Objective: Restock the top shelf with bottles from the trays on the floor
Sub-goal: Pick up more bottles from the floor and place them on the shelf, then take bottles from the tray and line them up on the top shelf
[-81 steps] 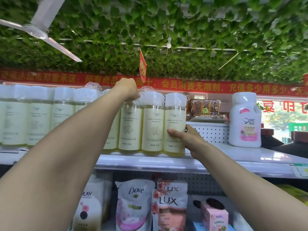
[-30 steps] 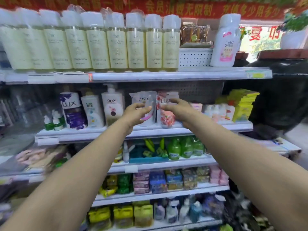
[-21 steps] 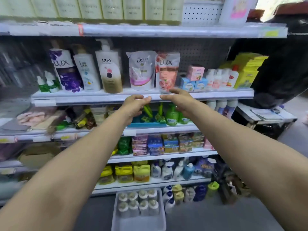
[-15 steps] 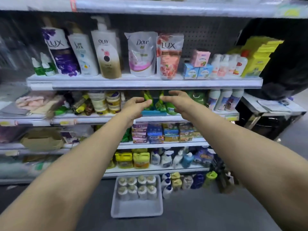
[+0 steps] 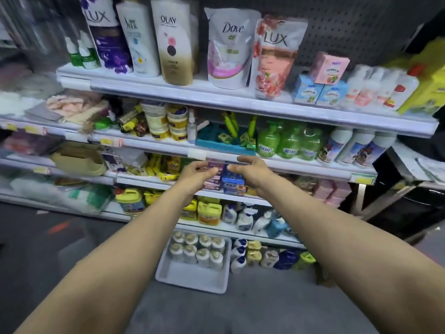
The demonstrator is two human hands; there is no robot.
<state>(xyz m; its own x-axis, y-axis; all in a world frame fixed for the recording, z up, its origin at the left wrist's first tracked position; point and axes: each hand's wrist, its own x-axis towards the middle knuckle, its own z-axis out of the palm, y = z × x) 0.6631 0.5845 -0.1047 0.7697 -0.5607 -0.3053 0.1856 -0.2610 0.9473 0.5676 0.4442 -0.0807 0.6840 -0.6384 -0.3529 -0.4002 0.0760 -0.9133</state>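
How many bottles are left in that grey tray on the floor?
8. The bottles stand in two rows of four at the far end of the grey tray, nearest the shelves; its near end shows bare floor of the tray. None seems hidden.

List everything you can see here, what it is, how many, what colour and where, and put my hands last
Tray: one, grey, on the floor before the shelves.
Bottles: eight, clear with pale caps, two rows at the tray's far end.
Floor bottles: several, white, yellow, blue and green, right of the tray.
Pump bottles: three, purple, white and gold, upper shelf left.
Refill pouches: two, pink and white, upper shelf middle.
Small boxes: three, one pink on two blue, right of the pouches.
Green bottles: three, second shelf right.
Jugs: several, yellow, lowest shelf.
Left hand: one, empty, fingers loosely curled, in front of the middle shelves.
Right hand: one, empty, beside the left.
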